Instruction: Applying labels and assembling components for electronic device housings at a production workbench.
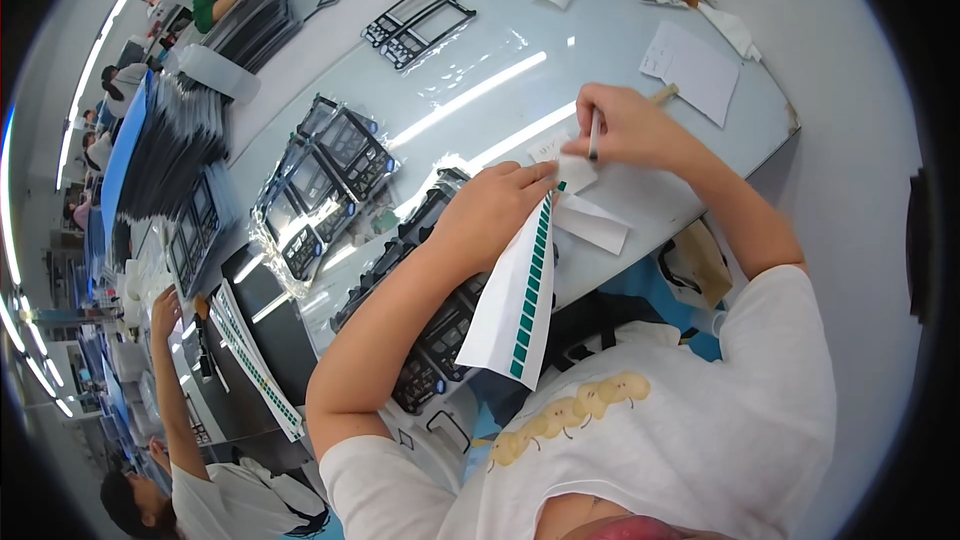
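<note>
My left hand (pixel 492 208) is closed at the top end of a long white strip with a row of green stickers (pixel 522 305), which hangs down past the near table edge. In my right hand (pixel 628 128), a little blurred, is a slim grey pen-like tool (pixel 596 132), pointing down close to my left fingertips. Beneath the hands are a white paper piece with writing (pixel 547 148) and a folded white paper piece (pixel 592 224). Black frame panels (pixel 440 350) lie partly hidden under my left forearm.
Plastic-wrapped black frames (pixel 335 165) lie left on the glossy table, with another pair of frames (pixel 418 24) farther back. Paper sheets (pixel 690 72) lie at the right. A stack of dark sheets (pixel 175 140) stands left. Co-workers sit at the left and far left.
</note>
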`<action>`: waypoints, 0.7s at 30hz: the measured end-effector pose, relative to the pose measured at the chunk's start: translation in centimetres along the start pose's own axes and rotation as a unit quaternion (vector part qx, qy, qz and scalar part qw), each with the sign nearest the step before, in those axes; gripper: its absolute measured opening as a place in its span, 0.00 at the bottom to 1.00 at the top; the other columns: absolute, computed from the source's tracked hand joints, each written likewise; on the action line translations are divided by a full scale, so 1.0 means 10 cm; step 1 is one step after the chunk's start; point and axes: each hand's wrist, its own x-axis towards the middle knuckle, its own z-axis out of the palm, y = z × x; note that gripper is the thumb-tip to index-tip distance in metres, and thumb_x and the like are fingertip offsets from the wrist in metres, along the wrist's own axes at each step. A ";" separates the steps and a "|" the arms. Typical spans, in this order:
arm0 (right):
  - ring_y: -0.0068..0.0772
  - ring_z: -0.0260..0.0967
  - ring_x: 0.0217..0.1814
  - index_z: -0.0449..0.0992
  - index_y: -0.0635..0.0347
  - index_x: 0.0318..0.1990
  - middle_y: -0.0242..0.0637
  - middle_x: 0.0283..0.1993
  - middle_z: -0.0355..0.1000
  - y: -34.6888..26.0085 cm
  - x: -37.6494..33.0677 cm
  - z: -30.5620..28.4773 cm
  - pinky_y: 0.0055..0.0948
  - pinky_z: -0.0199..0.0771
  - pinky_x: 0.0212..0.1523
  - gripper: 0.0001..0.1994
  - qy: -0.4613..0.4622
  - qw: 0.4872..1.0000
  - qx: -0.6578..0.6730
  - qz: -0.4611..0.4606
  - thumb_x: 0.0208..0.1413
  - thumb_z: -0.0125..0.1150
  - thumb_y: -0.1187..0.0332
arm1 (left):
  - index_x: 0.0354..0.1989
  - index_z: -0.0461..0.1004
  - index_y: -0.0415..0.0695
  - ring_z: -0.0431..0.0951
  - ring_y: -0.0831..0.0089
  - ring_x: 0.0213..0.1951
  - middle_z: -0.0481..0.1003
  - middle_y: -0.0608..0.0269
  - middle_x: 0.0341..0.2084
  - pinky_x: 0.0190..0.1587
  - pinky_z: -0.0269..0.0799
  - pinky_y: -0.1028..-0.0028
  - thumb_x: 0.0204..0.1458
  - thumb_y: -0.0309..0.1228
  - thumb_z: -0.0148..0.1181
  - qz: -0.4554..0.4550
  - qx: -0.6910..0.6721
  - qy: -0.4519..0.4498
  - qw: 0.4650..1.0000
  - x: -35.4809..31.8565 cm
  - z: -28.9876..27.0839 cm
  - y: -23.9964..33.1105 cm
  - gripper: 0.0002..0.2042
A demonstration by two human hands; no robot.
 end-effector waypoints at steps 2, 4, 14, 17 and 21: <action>0.26 0.71 0.26 0.69 0.59 0.31 0.35 0.26 0.74 -0.07 0.01 0.05 0.27 0.69 0.28 0.18 -0.010 1.000 0.014 0.025 0.44 0.78 0.66 | 0.47 0.78 0.36 0.78 0.54 0.44 0.77 0.51 0.54 0.50 0.74 0.61 0.58 0.33 0.55 -0.005 -0.004 -0.003 1.000 0.02 -0.02 -0.02 0.15; 0.26 0.71 0.27 0.68 0.59 0.30 0.35 0.27 0.74 0.00 0.05 0.09 0.27 0.68 0.28 0.18 -0.036 0.998 0.049 0.034 0.44 0.77 0.67 | 0.48 0.78 0.36 0.78 0.54 0.44 0.77 0.51 0.54 0.51 0.74 0.60 0.57 0.32 0.56 0.015 -0.001 0.002 1.000 0.01 0.02 -0.06 0.15; 0.43 0.69 0.46 0.67 0.58 0.42 0.39 0.44 0.70 -0.02 0.13 0.19 0.38 0.70 0.50 0.26 -0.051 0.988 -0.037 -0.143 0.37 0.79 0.70 | 0.50 0.77 0.41 0.77 0.54 0.54 0.77 0.52 0.52 0.56 0.75 0.62 0.56 0.29 0.54 -0.011 -0.052 0.006 0.999 -0.13 -0.06 -0.10 0.15; 0.44 0.70 0.42 0.65 0.59 0.37 0.41 0.37 0.70 -0.01 0.03 0.19 0.36 0.70 0.44 0.20 -0.041 0.995 -0.006 -0.090 0.40 0.73 0.75 | 0.47 0.78 0.41 0.77 0.52 0.51 0.78 0.54 0.49 0.53 0.75 0.60 0.55 0.29 0.54 0.014 -0.055 0.054 0.997 -0.07 0.06 -0.07 0.13; 0.42 0.69 0.40 0.62 0.60 0.37 0.42 0.38 0.69 -0.16 0.06 0.20 0.34 0.71 0.44 0.21 -0.102 0.991 0.083 0.033 0.41 0.71 0.78 | 0.42 0.77 0.39 0.79 0.53 0.46 0.78 0.53 0.43 0.48 0.76 0.60 0.51 0.30 0.58 0.016 -0.049 0.059 0.997 -0.10 0.02 -0.02 0.12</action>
